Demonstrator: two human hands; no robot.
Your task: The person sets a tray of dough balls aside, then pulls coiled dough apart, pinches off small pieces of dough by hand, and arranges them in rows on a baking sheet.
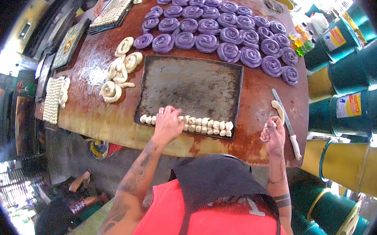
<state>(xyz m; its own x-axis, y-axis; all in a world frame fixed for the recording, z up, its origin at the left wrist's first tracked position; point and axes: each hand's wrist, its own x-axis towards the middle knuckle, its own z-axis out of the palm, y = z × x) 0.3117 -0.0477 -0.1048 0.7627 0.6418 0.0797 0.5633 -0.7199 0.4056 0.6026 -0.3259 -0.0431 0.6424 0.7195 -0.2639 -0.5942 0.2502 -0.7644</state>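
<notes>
In front of me lies a dark baking tray with two rows of small white dough pieces along its near edge. My left hand is over the left part of these rows, fingers bent and close together; what they grip is hidden. To the right of the tray, my right hand is closed, with bits of white dough showing at its fingers. A strip of white dough lies just beyond it. Beside that hand rests a long knife with a white handle, its blade pointing away.
Rows of purple dough coils cover the far table. White dough coils lie left of the tray. Filled trays stand at the far left, where another person's hands reach in. Green and yellow drums line the right side.
</notes>
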